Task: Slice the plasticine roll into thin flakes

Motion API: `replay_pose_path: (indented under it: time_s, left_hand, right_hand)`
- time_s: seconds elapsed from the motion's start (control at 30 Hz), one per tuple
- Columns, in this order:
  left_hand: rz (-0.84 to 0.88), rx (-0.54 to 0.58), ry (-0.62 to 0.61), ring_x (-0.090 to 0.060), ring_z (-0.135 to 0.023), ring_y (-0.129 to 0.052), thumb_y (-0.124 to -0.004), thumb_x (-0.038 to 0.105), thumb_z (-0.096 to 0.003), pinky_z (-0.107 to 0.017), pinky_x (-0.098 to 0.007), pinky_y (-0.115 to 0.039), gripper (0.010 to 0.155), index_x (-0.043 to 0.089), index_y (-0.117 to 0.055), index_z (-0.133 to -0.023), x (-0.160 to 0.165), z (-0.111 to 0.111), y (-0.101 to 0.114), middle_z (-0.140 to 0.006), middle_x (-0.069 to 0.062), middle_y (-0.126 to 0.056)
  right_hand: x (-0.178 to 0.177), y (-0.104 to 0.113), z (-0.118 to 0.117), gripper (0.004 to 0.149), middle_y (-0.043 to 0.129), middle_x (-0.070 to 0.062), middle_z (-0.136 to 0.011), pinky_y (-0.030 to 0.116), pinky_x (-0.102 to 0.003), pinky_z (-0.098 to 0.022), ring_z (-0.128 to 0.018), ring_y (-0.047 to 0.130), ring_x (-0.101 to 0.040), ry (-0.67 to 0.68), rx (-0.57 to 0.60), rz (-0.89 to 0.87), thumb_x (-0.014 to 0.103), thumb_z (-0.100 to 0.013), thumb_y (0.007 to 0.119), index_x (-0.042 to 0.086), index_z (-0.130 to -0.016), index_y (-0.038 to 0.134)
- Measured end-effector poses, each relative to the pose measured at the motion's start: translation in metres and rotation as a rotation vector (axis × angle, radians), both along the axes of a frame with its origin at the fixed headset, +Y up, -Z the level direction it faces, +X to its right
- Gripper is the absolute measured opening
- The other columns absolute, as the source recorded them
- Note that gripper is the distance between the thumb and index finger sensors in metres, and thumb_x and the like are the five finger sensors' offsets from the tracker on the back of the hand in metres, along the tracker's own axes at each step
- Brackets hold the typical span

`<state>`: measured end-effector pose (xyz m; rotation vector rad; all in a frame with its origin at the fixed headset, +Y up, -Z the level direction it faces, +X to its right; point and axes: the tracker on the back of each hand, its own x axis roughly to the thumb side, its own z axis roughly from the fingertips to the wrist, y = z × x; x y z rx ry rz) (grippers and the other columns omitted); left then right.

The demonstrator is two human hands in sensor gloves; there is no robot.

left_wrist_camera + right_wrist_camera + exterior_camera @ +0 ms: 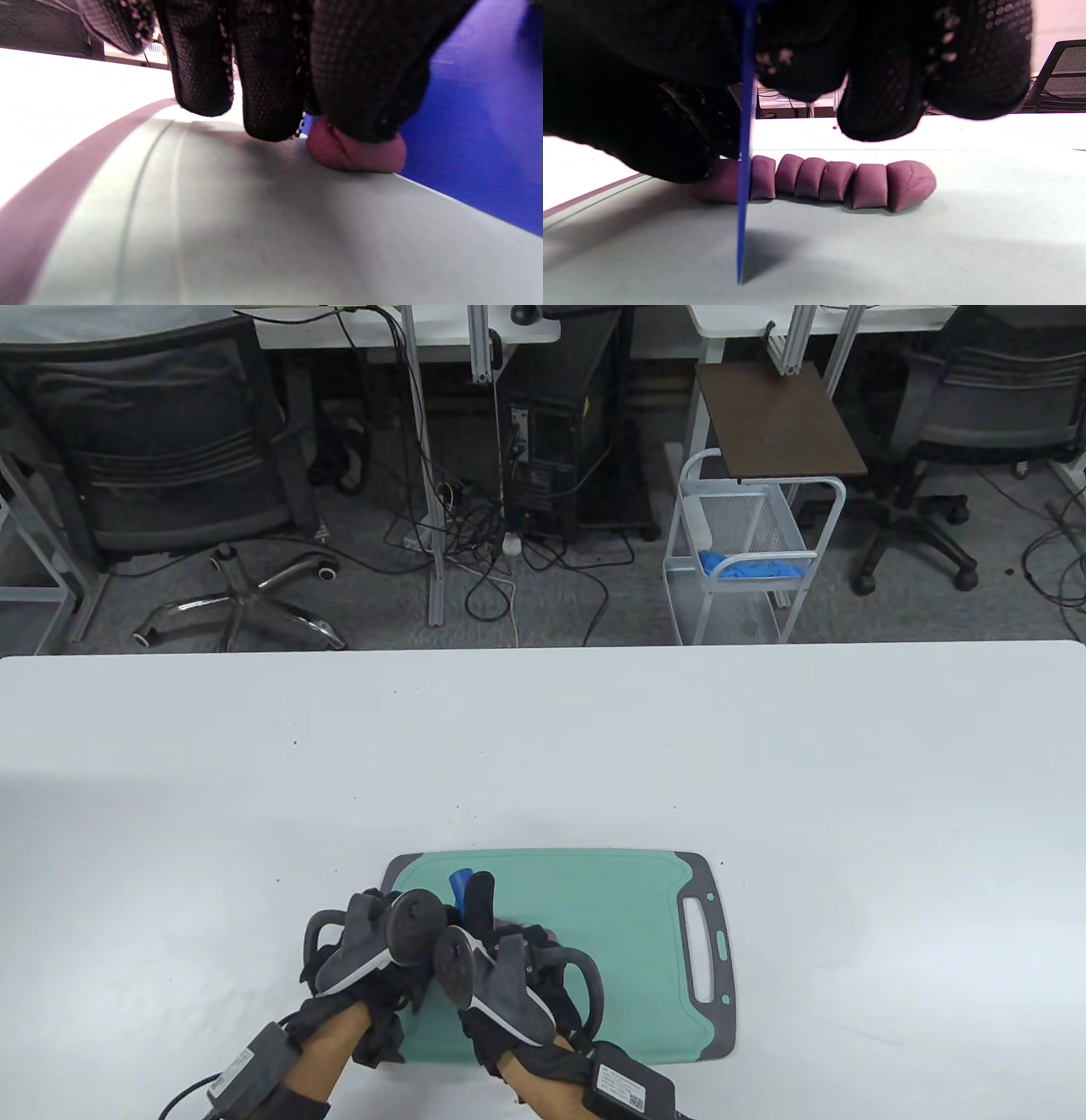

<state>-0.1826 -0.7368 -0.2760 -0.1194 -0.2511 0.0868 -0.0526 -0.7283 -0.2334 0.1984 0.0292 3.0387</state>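
A purple plasticine roll (721,186) lies on the green cutting board (594,950). Several cut slices (840,182) lie in a row to the right of the uncut part. My right hand (501,959) grips a blue plastic knife (745,169); the blade stands upright, down through the roll, with its tip on the board. The knife's end shows in the table view (461,882). My left hand (373,933) holds the uncut end of the roll (356,152) with its fingertips (271,84), just beside the blade (475,127). In the table view the hands hide most of the roll.
The board's grey rim and handle slot (702,950) are at its right side. The white table (543,746) stretches around the board. Chairs, a computer tower and a wire cart stand on the floor beyond the far edge.
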Motion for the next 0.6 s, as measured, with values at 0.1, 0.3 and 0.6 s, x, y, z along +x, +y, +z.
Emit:
replay_pose_path:
  time_s: [0.1, 0.3, 0.6]
  left_hand:
    - [-0.018, -0.002, 0.010, -0.034, -0.087, -0.097, -0.097, 0.048, -0.0249, -0.070, -0.061, -0.068, 0.055, 0.030, -0.095, -0.077, -0.001, 0.000, 0.000, -0.074, 0.007, -0.107]
    - [-0.015, 0.011, 0.015, -0.032, -0.083, -0.101, -0.097, 0.050, -0.0241, -0.069, -0.061, -0.069, 0.047, 0.030, -0.102, -0.067, -0.003, -0.001, 0.001, -0.065, 0.007, -0.111]
    - [0.012, -0.016, 0.010, -0.032, -0.083, -0.101, -0.098, 0.047, -0.0252, -0.069, -0.061, -0.069, 0.046, 0.027, -0.103, -0.067, -0.004, -0.003, 0.000, -0.063, 0.004, -0.111]
  right_hand:
    - [0.001, 0.001, 0.003, 0.085, 0.092, -0.006, -0.045, 0.084, -0.055, -0.037, -0.049, 0.097, -0.036, 0.006, 0.009, -0.004, 0.039, -0.045, 0.082, 0.017, -0.105, 0.027]
    - [0.004, 0.009, 0.006, 0.084, 0.092, -0.006, -0.045, 0.083, -0.055, -0.037, -0.049, 0.097, -0.037, 0.000, 0.018, -0.033, 0.038, -0.045, 0.083, 0.017, -0.106, 0.029]
    - [0.004, 0.022, 0.014, 0.084, 0.092, -0.006, -0.045, 0.084, -0.055, -0.037, -0.049, 0.097, -0.037, 0.011, 0.030, -0.069, 0.038, -0.045, 0.083, 0.016, -0.106, 0.029]
